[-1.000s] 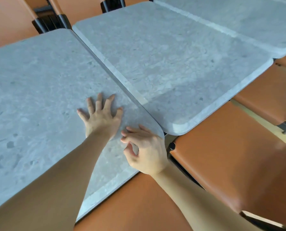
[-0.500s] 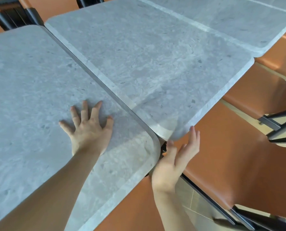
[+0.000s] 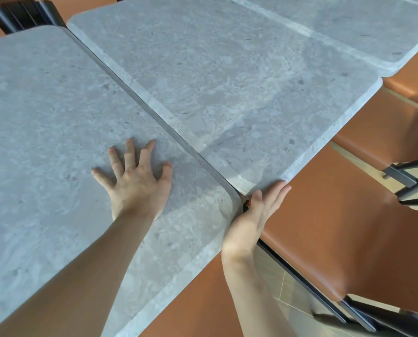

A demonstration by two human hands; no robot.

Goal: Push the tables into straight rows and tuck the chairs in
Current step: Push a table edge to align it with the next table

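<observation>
Grey stone-patterned surfaces fill the view, set side by side in a row with orange chairs along their near edge. The near table (image 3: 45, 113) lies at left; the middle table (image 3: 227, 81) adjoins it across a narrow dark seam, its near corner set slightly farther back than the near table's rounded corner. A third table (image 3: 349, 23) touches the middle one at upper right. The left hand (image 3: 136, 183) rests palm-down on the near table, fingers (image 3: 130, 152) straight and spread, holding nothing. The right hand (image 3: 256, 212) stands edge-on at the near corner of the middle table, fingers straight and together, their tips touching the table's edge; the thumb lies just beside the seam. An orange chair (image 3: 336, 227) sits beside the right hand, its seat partly under the middle table. Another chair (image 3: 383, 139) stands farther right, and a black chair frame (image 3: 25, 10) shows at upper left.
</observation>
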